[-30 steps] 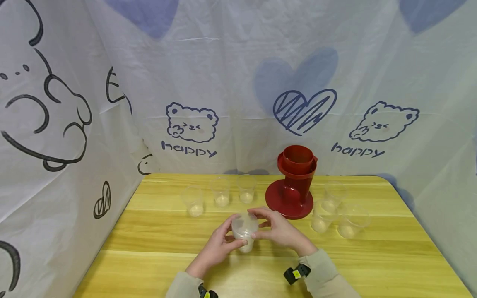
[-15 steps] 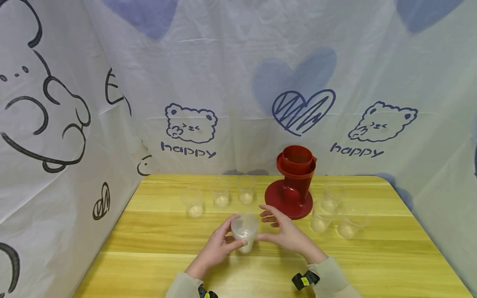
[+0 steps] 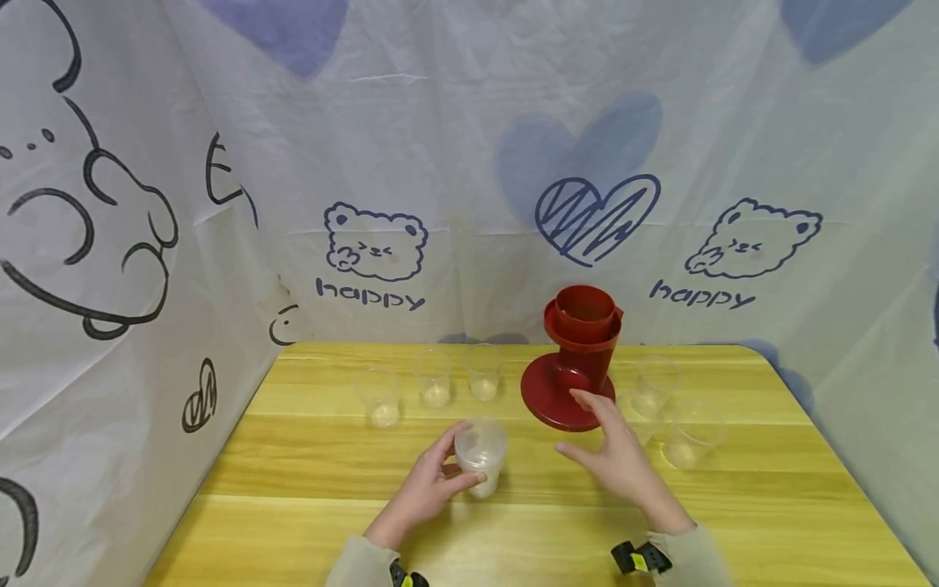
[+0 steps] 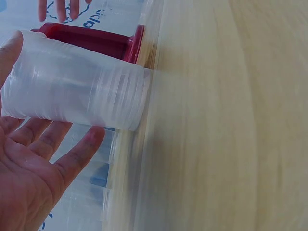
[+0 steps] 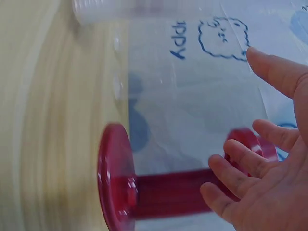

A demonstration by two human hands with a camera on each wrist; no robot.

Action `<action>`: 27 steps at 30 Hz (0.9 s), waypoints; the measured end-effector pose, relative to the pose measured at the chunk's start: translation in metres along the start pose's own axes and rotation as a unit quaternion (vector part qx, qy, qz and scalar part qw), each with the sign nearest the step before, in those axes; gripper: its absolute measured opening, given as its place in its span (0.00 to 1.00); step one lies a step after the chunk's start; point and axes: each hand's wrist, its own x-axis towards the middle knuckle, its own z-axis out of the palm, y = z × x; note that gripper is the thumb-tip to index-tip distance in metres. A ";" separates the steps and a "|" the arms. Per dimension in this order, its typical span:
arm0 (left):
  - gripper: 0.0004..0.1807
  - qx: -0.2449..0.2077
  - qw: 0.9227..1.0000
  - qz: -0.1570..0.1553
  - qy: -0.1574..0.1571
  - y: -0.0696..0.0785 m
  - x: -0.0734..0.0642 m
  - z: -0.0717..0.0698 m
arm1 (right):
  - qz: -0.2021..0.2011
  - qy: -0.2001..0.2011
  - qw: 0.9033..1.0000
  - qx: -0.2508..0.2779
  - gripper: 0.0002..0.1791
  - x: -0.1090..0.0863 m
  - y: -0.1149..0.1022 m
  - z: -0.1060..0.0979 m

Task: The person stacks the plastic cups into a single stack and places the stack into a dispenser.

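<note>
In the head view a stack of clear plastic cups (image 3: 482, 444) stands upright at the middle of the table. My left hand (image 3: 433, 486) holds the stack from its left side, thumb in front and fingers round the far side. The left wrist view shows several nested rims on the stack (image 4: 72, 82). My right hand (image 3: 622, 458) is apart from the stack, over the table in front of the red stand (image 3: 561, 395), with fingers spread and nothing in them. From the right wrist, the open fingers overlap the red stand (image 5: 168, 192).
Three single clear cups stand in a loose row at the back left, one of them a cup (image 3: 383, 399) nearest the left edge. More clear cups, among them a cup (image 3: 689, 440), stand right of the red stand, partly behind my right hand. A printed cloth (image 3: 469, 147) hangs behind the table.
My right hand has let go of the cup stack and moved right, to in front of the red stand. My left hand and the stack have stayed in place.
</note>
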 end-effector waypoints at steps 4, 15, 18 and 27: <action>0.39 -0.002 1.000 0.004 0.000 0.000 0.000 0.000 | 0.007 0.023 1.000 -0.014 0.40 0.002 0.005 -0.015; 0.38 -0.003 1.000 0.003 -0.003 0.000 0.000 0.000 | 0.064 0.054 0.995 -0.054 0.43 0.010 0.031 -0.043; 0.38 -0.005 1.000 0.004 -0.003 0.000 0.000 -0.001 | 0.075 0.055 0.994 -0.061 0.44 0.010 0.037 -0.046; 0.37 -0.011 1.000 -0.001 -0.007 0.000 0.000 -0.001 | 0.103 0.051 0.991 -0.073 0.44 0.012 0.047 -0.046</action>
